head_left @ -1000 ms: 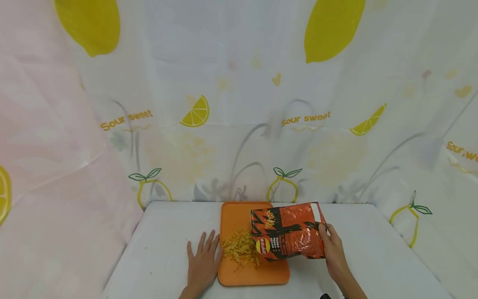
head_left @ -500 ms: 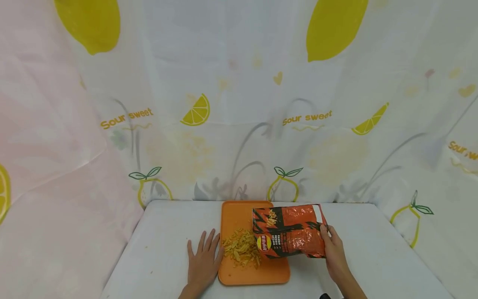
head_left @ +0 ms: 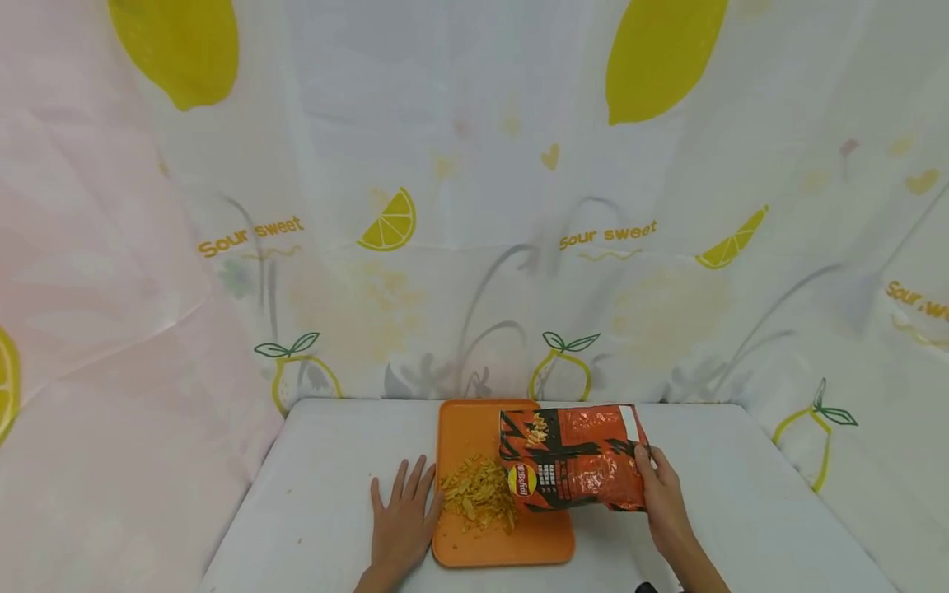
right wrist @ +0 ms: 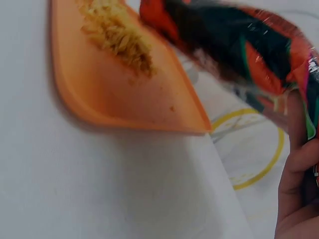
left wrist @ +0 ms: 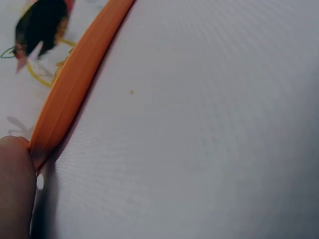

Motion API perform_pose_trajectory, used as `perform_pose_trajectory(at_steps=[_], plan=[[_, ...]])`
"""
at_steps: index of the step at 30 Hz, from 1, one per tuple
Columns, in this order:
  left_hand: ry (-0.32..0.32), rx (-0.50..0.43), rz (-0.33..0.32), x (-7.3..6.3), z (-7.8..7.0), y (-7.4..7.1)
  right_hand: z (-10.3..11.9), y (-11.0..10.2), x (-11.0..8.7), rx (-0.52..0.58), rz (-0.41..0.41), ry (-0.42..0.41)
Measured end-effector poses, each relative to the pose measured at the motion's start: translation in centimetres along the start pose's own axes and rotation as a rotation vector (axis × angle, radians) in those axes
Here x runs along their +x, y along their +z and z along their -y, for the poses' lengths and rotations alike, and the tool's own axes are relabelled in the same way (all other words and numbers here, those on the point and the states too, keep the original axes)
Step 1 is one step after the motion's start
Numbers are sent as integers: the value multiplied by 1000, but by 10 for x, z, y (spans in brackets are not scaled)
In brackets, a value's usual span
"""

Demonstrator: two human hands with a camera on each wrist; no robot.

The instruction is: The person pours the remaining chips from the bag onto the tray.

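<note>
Barely shifted since earlier; pinching the red bag [head_left: 582, 457] with the right grip [head_left: 663, 494], pointing lengthwise leftward from it over the orange tray [head_left: 537, 545]; resting the left grip [head_left: 404, 523], spread, just beyond

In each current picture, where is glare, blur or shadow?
Head view: small glints on the bag; left wrist view: the bag is out of focus, with a dark shadow beside the left hand; right wrist view: bag and chips look soft, a faint shadow on the table by the tray.
</note>
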State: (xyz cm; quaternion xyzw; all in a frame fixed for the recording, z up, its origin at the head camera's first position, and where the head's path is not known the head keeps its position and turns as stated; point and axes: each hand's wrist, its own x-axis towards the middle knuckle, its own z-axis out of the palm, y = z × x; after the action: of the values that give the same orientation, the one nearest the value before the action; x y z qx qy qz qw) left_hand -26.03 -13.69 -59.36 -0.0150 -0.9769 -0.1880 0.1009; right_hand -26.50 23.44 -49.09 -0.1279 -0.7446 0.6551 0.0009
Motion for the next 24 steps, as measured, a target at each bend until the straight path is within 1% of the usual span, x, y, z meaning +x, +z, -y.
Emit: perform_pose_trajectory(at_steps=[3, 7, 10, 16, 21, 24], plan=[[0, -5, 7, 1, 0, 0, 1, 0, -1, 5, -3, 15], [3, -13, 5, 0, -1, -2, 2, -1, -1, 52, 5, 36], [8, -10, -1, 0, 0, -2, 3, -1, -2, 77, 13, 30], [18, 1, -28, 1, 3, 1, 4, 1, -1, -25, 4, -4], [16, 12, -30, 1, 3, 1, 7, 0, -1, -31, -4, -26], [12, 11, -22, 0, 3, 1, 8, 0, 0, -39, -7, -20]])
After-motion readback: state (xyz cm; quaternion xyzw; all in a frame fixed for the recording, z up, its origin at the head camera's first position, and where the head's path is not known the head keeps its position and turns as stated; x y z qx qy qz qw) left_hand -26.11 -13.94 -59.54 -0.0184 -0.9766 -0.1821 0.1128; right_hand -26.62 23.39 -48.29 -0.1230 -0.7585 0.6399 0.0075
